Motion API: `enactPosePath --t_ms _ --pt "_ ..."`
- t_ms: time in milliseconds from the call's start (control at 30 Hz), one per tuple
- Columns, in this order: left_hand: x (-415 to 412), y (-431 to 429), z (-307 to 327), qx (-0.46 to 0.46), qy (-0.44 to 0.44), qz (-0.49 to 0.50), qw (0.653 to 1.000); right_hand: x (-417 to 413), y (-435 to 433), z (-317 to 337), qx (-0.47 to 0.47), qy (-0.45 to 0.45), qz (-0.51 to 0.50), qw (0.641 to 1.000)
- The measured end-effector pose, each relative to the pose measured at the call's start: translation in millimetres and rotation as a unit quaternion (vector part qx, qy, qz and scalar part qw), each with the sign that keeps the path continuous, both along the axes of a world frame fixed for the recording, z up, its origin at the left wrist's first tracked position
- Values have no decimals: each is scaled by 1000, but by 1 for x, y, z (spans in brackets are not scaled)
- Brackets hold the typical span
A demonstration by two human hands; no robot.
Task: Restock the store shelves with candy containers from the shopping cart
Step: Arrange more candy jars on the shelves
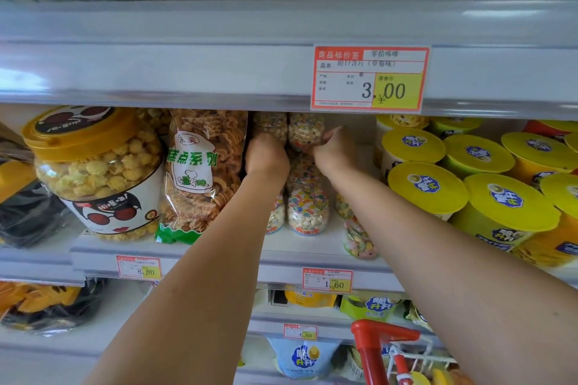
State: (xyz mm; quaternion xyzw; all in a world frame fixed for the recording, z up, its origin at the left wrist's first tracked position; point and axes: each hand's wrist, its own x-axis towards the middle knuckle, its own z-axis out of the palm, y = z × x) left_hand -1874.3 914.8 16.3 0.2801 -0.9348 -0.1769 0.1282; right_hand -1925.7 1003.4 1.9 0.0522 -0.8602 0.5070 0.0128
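We cannot tell if our left grip (266, 155), fingers hidden, holds the left jar (270, 125) above; right grip (334, 150) pinches the right jar (305, 131) beside it.

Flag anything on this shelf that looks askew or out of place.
One small candy jar sits apart from the stacked jars, close to the shelf's front lip and leaning, partly hidden by the right forearm. The popcorn tub also tilts, though the wide lens may exaggerate that.

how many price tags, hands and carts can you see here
price tags: 4
hands: 2
cart: 1
total: 7
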Motion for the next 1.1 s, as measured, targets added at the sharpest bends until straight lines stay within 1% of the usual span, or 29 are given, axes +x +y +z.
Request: enactPosePath --t_ms 67,100,133,233,300,400,467,533,600,667,867,1033,1100 --pt "4 3 0 15 0 28 999 7 4 4 30 0 6 1000" --pt "6 5 1 4 1 28 1000 13 7 8 43 -5 17 999" --pt "10 10 2 21 12 31 999 20 12 13 54 -13 33 998" --pt "34 27 7 63 50 9 997 55 36 32 89 3 91 992" --pt "64 44 9 79 79 -32 993 85 57 44 101 23 145 984" --pt "122 79 5 78 119 -79 987 129 101 50 79 25 204 976" --pt "159 104 -1 104 140 -98 980 154 139 50 51 12 218 975" --pt "191 130 -9 137 132 -129 973 174 181 49 52 5 216 975" --pt "215 155 -15 131 103 -163 973 188 224 47 79 10 202 976" --pt "231 181 -21 120 94 -195 969 198 263 42 112 4 176 978" --pt "241 246 -31 137 77 -290 944 225 369 37 168 -40 120 978" --pt "240 288 -49 144 -15 -302 942 238 449 11 192 -80 82 975" --pt "239 295 -60 144 -42 -288 946 243 475 -10 197 -101 54 974"
